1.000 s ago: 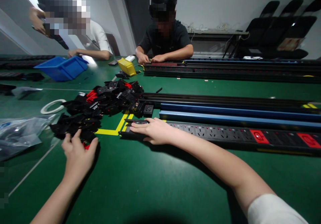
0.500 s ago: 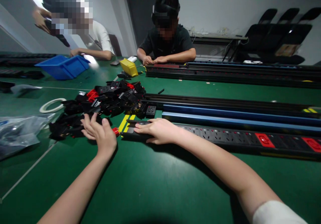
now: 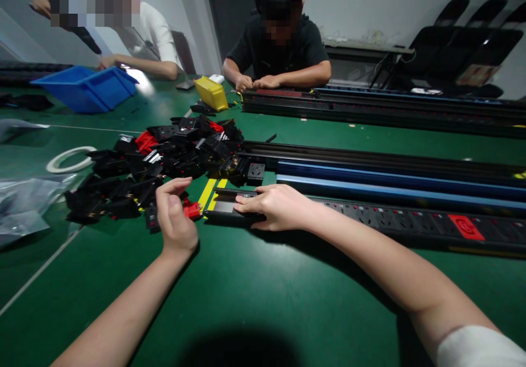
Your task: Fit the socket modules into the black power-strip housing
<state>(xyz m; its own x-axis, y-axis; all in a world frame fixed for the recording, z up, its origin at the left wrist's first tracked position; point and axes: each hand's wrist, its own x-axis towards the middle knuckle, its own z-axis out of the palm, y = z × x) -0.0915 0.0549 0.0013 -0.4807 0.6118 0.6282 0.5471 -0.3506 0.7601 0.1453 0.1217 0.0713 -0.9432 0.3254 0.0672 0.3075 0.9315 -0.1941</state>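
While the right hand (image 3: 279, 208) lies over the left end of a black socket strip (image 3: 394, 222), it hides several sockets; its fingers touch the strip's top, but whether they grip or only press, I cannot tell. The strip runs out of view at the right. Beside its open end, a red module (image 3: 192, 209) shows partly behind the left hand (image 3: 176, 219), pins toward the strip. The left fingers are curled, their tips mostly hidden, so I cannot tell whether they are clamped on it. Black and red modules overlap confusingly in a heap (image 3: 189, 137) on the green desk (image 3: 263, 290). A clear bag (image 3: 24, 205) is cut off at left, its contents unclear.
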